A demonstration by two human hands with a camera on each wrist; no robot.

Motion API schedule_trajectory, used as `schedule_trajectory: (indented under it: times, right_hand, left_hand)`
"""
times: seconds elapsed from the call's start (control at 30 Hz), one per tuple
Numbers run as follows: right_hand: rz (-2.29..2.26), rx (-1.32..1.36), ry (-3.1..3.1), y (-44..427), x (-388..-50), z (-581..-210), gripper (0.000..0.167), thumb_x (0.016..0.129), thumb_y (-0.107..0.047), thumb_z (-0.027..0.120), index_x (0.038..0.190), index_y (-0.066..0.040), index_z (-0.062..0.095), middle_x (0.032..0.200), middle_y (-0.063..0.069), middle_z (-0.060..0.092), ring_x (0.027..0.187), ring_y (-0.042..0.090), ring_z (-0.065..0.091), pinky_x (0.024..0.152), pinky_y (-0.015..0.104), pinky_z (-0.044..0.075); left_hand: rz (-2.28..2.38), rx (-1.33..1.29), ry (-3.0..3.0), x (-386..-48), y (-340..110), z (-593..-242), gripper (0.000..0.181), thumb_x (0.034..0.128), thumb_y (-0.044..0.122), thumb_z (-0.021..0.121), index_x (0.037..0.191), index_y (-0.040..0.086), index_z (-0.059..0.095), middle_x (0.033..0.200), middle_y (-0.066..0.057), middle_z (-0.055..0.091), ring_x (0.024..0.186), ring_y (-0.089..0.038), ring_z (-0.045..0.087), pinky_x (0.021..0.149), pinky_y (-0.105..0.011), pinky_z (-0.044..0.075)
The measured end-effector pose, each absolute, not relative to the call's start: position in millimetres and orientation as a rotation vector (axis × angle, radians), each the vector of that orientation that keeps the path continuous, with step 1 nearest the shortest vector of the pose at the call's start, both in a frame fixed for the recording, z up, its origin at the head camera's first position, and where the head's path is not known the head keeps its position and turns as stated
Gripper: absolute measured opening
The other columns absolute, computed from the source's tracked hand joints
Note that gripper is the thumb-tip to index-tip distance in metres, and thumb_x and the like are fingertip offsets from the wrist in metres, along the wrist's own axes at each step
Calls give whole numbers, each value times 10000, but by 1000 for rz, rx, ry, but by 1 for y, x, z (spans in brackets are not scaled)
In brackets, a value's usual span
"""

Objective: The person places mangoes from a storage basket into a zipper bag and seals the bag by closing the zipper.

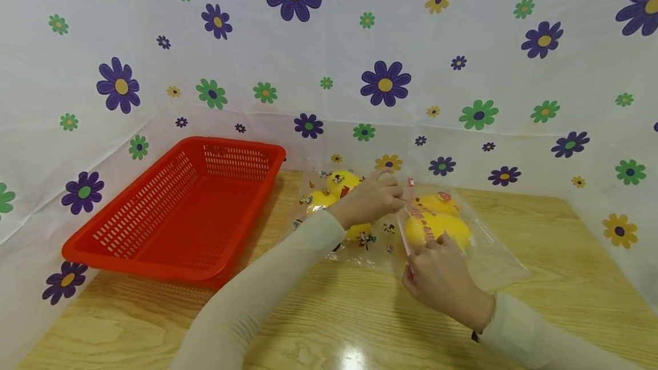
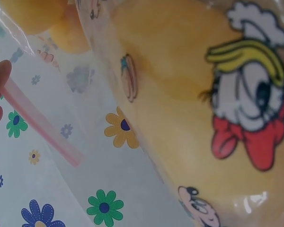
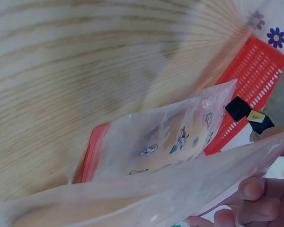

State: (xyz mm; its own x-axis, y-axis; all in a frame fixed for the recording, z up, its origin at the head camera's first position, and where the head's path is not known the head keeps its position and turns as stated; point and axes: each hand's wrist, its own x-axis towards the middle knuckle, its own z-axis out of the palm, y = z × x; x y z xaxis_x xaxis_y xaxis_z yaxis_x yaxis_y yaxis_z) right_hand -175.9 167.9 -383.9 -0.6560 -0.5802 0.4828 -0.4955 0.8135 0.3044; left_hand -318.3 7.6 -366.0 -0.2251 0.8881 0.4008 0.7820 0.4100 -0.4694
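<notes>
A clear zip bag (image 1: 493, 250) with a pink zip strip (image 1: 403, 233) holds yellow rounded things (image 1: 443, 229) whose kind I cannot tell. My left hand (image 1: 372, 198) pinches the upper part of that strip, its thumb (image 2: 0, 75) on it in the left wrist view. Lower down the same edge, my right hand (image 1: 442, 277) grips the bag, fingers (image 3: 258, 208) curled at its mouth. Under my left forearm and hand lies a second zip bag (image 1: 377, 253), printed with cartoon figures, also containing yellow rounded things (image 1: 343, 181). My left hand partly hides it.
A red plastic basket (image 1: 169, 267) with slotted sides stands on the left of the wooden table (image 1: 329, 313). Behind and at both sides hangs a white cloth (image 1: 334, 56) printed with flowers.
</notes>
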Motion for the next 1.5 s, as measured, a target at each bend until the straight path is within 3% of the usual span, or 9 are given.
schedule_trajectory:
  times: [0.17,0.4,0.77,1.0,1.17,1.27,1.4,1.5]
  right_hand:
    - [-194,784,-2445,165,-171,-385,299,654,-226,661,460,-138,451,486,-14,480,498,190,506,648,404,426]
    - [-181,827,-2344,158,-167,-387,385,576,-198,664,395,-182,325,396,-76,311,425,119,353,527,290,303]
    - [-175,878,-2355,152,-160,-389,433,599,-162,657,405,-183,271,389,-77,224,425,80,167,539,271,249]
    - [-176,875,-2380,153,-157,-391,392,631,-216,695,422,-169,367,401,-56,351,444,152,439,587,371,437]
    - [-176,889,-2412,152,-155,-397,314,653,-273,726,479,-154,494,448,-40,474,544,200,570,653,412,455]
    - [-182,892,-2405,150,-155,-400,313,636,-260,733,480,-147,486,452,-39,484,578,216,592,656,401,448]
    - [-179,886,-2382,145,-156,-402,386,620,-225,727,447,-163,388,413,-53,401,466,136,471,598,321,366]
    - [-161,880,-2362,142,-158,-402,418,618,-208,722,439,-172,346,401,-62,343,410,96,331,572,292,312]
  left_hand:
    - [187,-1409,-2077,-319,8,-368,103,886,213,638,881,253,732,905,100,678,963,-87,599,1106,-399,345]
    - [174,-1391,-2114,-319,7,-366,98,874,200,644,879,238,734,920,92,690,967,-89,599,1115,-394,329]
    - [233,-1341,-2127,-326,7,-370,72,861,229,659,860,263,723,941,119,690,987,-72,590,1116,-415,324]
    - [253,-1350,-2183,-325,2,-376,104,899,245,618,960,229,701,1029,75,678,1043,-114,580,1092,-393,356]
    - [248,-1280,-2305,-315,-8,-384,191,883,261,642,1065,203,647,1117,32,628,1128,-147,548,1083,-405,360]
    - [249,-1128,-2461,-305,-11,-387,298,901,283,606,1181,185,579,1172,10,604,1145,-171,545,1053,-419,386]
    - [147,-842,-2728,-290,-10,-392,329,942,347,487,1201,159,569,1042,-12,664,1005,-204,603,953,-415,438]
    - [-3,-728,-2856,-280,-8,-396,371,944,440,444,892,142,659,744,1,646,777,-200,606,826,-404,456]
